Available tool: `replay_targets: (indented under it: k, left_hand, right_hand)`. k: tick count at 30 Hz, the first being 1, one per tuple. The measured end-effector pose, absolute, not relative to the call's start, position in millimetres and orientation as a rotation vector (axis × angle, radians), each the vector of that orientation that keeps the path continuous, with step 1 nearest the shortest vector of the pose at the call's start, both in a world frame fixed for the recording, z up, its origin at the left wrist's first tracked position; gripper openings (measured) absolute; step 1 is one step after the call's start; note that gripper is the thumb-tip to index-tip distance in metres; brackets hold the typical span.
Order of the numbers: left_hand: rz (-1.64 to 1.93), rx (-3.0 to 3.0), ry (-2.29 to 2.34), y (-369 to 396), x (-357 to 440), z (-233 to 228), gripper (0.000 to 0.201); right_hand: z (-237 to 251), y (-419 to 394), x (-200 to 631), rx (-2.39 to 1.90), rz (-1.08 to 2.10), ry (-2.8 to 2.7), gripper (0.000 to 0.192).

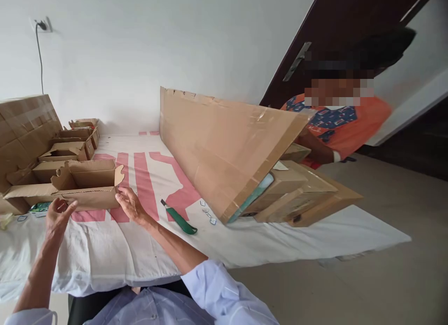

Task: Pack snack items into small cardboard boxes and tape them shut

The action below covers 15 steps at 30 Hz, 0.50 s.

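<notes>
A small open-topped cardboard box (pixel 93 199) stands in front of me at the left, its torn, wavy-edged end flaps sticking up. My right hand (pixel 131 206) has its fingers against the box's right end. My left hand (pixel 59 217) is at the lower left of its front, thumb towards the front panel and fingers curled; their contact is partly hidden. A green packet (pixel 40 207) lies beside my left hand. To the right of my right hand, a green utility knife (pixel 179 218) rests on the cloth with its blade end pointing away to the left.
More open cardboard boxes (pixel 66 150) line the left side by a large carton (pixel 30 119). A tall cardboard panel (pixel 224 143) stands across the white cloth (pixel 147 243), with flat cartons (pixel 294 194) behind it. Another person in an orange top (pixel 367 124) is at the right.
</notes>
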<state>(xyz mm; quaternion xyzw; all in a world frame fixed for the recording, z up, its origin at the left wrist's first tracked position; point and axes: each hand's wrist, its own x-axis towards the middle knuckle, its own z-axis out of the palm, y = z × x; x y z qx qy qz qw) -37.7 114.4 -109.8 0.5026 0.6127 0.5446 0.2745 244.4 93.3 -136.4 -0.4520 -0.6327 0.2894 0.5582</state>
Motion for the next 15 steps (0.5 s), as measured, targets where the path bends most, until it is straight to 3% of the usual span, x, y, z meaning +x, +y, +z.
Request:
replay_targets:
  k: [3, 8, 12, 15]
  left_hand:
    - [1.357, 1.318, 1.815, 100.4, -25.9, -119.0, 0.076]
    - [1.002, 1.591, 1.463, 86.1, 11.3, -127.0, 0.058]
    - [1.03, 1.559, 1.419, 94.6, 30.3, -125.1, 0.05]
    - [1.067, 1.54, 1.457, 100.6, 31.1, -123.1, 0.048]
  right_hand:
    - [-158.9, 67.8, 264.1, -1.139, 0.569, -1.59, 0.021]
    - [-188.9, 21.5, 343.0, -1.432, 0.27, -1.694, 0.014]
    - [-207.3, -2.4, 397.9, -1.648, 0.095, -1.658, 0.009]
    - [-224.8, -9.5, 410.7, -1.789, -0.083, -1.712, 0.017]
